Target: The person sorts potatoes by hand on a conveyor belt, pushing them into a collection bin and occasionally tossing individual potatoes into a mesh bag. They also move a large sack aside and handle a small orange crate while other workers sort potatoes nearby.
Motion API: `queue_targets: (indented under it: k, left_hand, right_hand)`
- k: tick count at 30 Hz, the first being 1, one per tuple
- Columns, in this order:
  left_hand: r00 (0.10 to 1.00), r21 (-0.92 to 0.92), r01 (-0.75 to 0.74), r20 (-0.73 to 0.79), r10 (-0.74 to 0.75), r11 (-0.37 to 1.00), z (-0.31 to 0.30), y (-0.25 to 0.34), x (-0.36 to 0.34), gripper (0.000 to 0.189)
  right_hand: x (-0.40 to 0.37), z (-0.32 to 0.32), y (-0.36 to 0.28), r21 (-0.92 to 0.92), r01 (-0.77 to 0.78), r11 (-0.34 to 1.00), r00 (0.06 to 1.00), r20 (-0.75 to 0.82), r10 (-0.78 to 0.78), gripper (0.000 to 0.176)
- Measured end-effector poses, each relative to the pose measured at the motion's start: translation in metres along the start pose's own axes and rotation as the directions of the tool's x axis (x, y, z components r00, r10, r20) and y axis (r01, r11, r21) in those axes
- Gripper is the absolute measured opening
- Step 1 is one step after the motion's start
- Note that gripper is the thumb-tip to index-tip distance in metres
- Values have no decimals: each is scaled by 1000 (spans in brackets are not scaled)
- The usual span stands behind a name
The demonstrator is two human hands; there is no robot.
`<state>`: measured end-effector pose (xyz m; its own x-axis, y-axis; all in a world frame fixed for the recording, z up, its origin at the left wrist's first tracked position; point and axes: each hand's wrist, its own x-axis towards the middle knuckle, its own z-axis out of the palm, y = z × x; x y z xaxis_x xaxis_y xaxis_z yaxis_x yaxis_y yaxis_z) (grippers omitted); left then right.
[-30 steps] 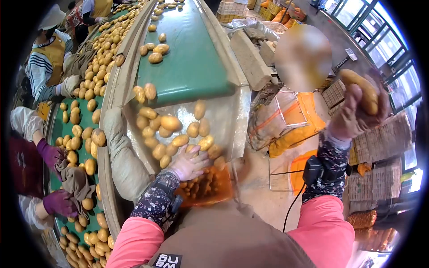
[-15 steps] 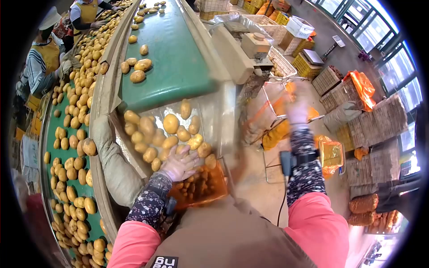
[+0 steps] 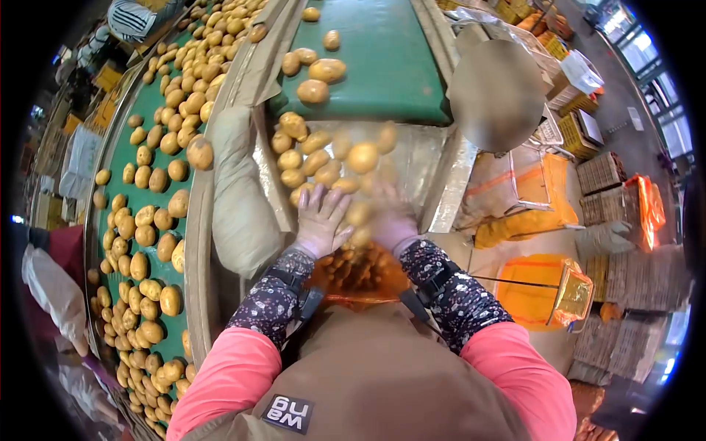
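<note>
Loose potatoes (image 3: 316,162) lie on a sloping metal chute (image 3: 419,158) in front of me. My left hand (image 3: 321,220), in a thin pale glove, rests against the lower potatoes with its fingers spread and nothing gripped. My right hand (image 3: 393,217), gloved too, is at the chute's lower right, close to some blurred potatoes; motion smears its fingers. Below both hands, an orange mesh bag (image 3: 316,283) gapes at the chute's end with many potatoes inside. My forearms hide its sides.
A green belt (image 3: 382,55) carrying a few potatoes ends above the chute. Left of a padded cloth roll (image 3: 239,195), another green belt (image 3: 165,253) is crowded with potatoes. Orange bags on frames (image 3: 540,290) and stacked crates (image 3: 636,279) stand at right. Other people are at the left.
My right hand has come from the far right, over the floor, to the chute beside my left hand. The potatoes on the chute have shifted, and my view has turned.
</note>
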<state>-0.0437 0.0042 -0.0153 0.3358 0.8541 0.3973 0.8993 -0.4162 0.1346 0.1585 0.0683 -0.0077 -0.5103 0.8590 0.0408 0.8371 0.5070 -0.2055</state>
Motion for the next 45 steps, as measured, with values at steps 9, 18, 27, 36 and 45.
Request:
queue_targets:
  k: [9, 18, 27, 36, 45]
  left_hand:
    - [980, -75, -15, 197, 30, 997, -16, 4, 10, 62]
    - [991, -102, 101, 95, -92, 990, -6, 2, -1, 61]
    - [934, -23, 344, 109, -340, 939, -2, 5, 20, 67]
    - [952, -2, -53, 302, 51, 999, -14, 8, 21, 61]
    - [895, -251, -336, 216, 391, 908, -14, 11, 36, 51]
  right_hand:
    - [51, -70, -25, 195, 87, 977, 969, -244, -37, 50]
    - [38, -18, -26, 50, 75, 996, 967, -246, -60, 59]
    - [25, -23, -14, 121, 56, 991, 960, -280, -20, 60]
    - [28, -36, -11, 213, -168, 962, 980, -72, 187, 56]
    - [18, -87, -33, 989, -9, 151, 944, -41, 328, 38]
